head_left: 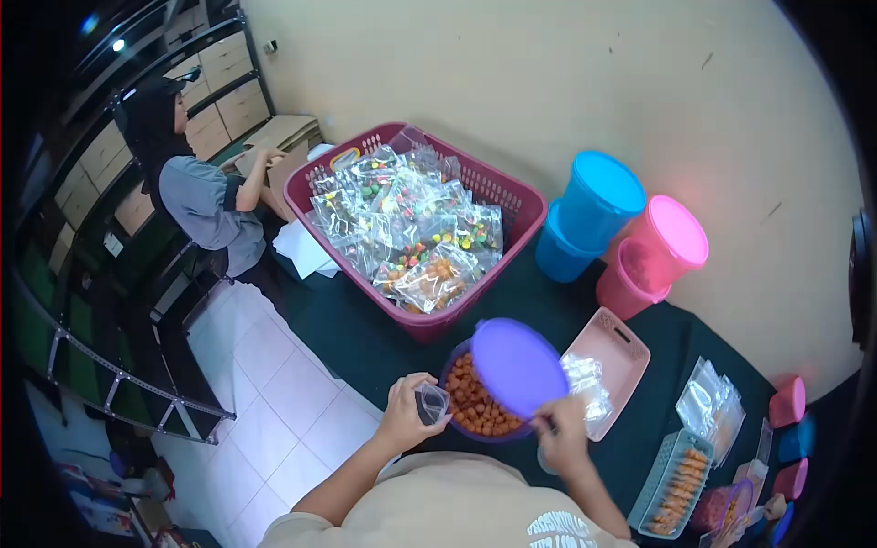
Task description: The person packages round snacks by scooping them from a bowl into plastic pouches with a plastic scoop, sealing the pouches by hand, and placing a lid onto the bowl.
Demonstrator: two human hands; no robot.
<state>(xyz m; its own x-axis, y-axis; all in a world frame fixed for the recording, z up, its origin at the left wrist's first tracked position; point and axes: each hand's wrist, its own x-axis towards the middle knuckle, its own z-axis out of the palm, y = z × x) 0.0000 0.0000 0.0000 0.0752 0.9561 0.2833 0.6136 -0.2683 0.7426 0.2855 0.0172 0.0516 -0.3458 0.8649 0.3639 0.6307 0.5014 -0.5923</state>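
Gripping a small clear container (431, 403) in the left hand (406, 416), just beside the purple tub (486, 438) of orange-brown pieces (470, 400) on the table (539, 306), and holding the purple lid (519, 367) by its edge in the right hand (563, 436), partly over the tub.

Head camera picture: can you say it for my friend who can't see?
A person's left hand holds a small see-through container and their right hand a purple lid, partly over a tub of orange-brown pieces. Beyond is a maroon basket full of clear packets.
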